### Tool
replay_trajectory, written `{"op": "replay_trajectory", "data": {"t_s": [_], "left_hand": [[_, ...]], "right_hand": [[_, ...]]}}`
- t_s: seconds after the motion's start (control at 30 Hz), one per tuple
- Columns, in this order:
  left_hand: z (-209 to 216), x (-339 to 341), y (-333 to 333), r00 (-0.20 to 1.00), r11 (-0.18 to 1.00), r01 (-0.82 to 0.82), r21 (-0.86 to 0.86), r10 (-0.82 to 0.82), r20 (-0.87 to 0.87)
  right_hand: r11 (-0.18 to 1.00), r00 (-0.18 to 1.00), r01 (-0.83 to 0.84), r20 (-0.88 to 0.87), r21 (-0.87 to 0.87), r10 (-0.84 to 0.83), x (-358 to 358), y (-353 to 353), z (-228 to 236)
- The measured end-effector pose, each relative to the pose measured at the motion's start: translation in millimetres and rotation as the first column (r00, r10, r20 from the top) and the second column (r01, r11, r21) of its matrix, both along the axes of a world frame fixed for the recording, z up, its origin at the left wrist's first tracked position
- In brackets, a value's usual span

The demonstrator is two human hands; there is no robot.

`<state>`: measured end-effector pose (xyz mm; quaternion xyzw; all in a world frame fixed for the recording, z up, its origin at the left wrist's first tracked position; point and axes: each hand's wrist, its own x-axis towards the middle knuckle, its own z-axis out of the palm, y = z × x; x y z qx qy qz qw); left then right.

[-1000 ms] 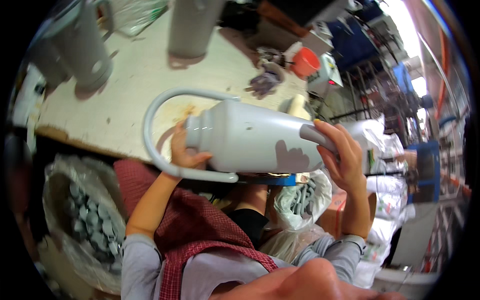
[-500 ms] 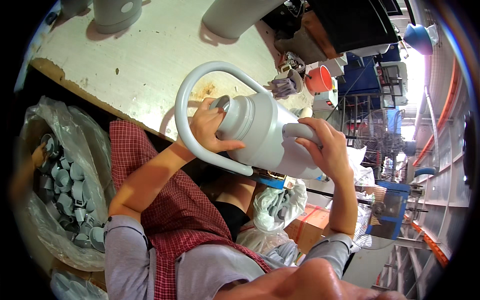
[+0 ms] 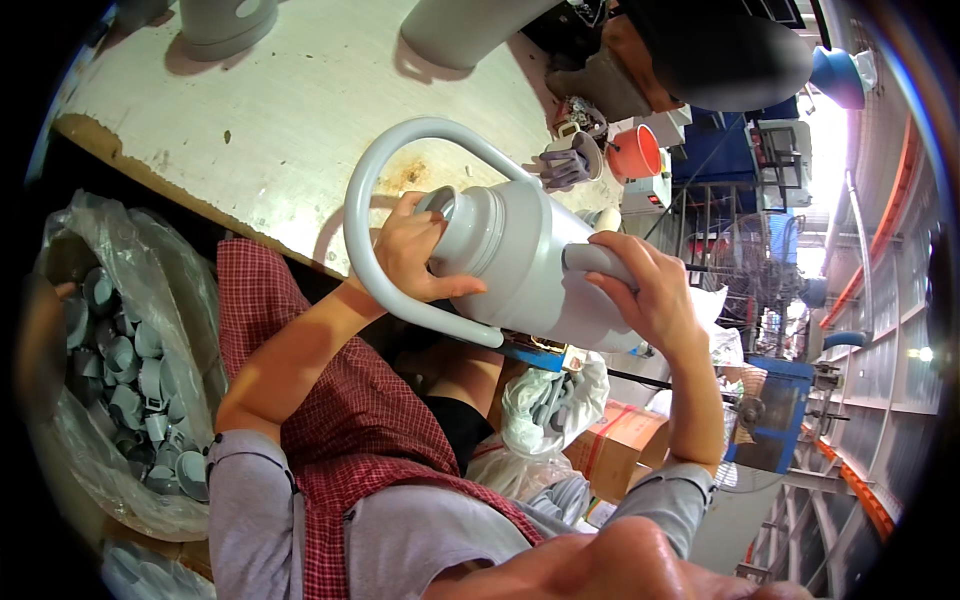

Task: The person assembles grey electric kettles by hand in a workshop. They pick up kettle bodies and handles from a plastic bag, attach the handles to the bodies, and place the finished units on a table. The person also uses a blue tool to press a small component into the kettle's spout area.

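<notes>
In the head view, a grey jug (image 3: 530,262) is tilted over in both hands at the near edge of the bench (image 3: 290,110), its mouth facing left; whether anything props it from below is hidden. The left hand (image 3: 410,255) has its grip around the jug's neck, thumb along the near side and fingers at the rim. The right hand (image 3: 655,288) has its grip wrapped on the side handle (image 3: 592,260), toward the jug's other end. A grey hoop (image 3: 430,128) arches around the jug's mouth — it crosses above the left wrist, its ends on either side of the jug. Beyond the jug, two more grey vessels (image 3: 470,30) stand on the bench; beyond it to the right are a purplish glove (image 3: 567,170) and a red cup (image 3: 635,152). Left of the jug and lower, a clear bag (image 3: 175,285) holds grey parts (image 3: 130,370). Below the jug — a white bag (image 3: 525,435) with grey pieces, beside a cardboard box (image 3: 600,460).
</notes>
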<state>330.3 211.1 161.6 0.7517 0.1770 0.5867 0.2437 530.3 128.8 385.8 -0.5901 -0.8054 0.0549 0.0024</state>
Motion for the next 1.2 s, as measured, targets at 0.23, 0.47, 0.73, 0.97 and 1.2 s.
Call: {"op": "replay_trajectory", "data": {"t_s": [0.23,0.47,0.73,0.97,1.2], "left_hand": [[4.6,0.0,-1.0,1.000,0.999,0.026,-0.021,-0.026,0.016],[9.4,-3.2,-4.2,0.999,0.999,0.037,-0.022,-0.037,0.014],[3.7,-2.1,-11.7,0.999,0.999,0.035,-0.027,-0.036,-0.017],[-11.2,13.8,-16.5,0.975,0.929,0.168,-0.331,-0.107,0.196],[18.9,-19.5,0.6,0.917,0.730,0.088,-0.678,0.207,0.342]], "right_hand": [[0.999,1.000,0.004,-0.011,-0.045,-0.005,3.9,4.6,-1.4],[0.999,1.000,-0.001,-0.004,-0.034,0.001,2.0,4.0,-4.0],[1.000,0.999,-0.010,0.053,0.018,0.009,1.2,1.0,-4.5],[0.974,0.993,-0.059,0.113,0.220,0.035,8.2,1.1,-14.6],[0.709,0.869,-0.494,0.280,0.504,0.408,9.2,37.0,7.5]]}}
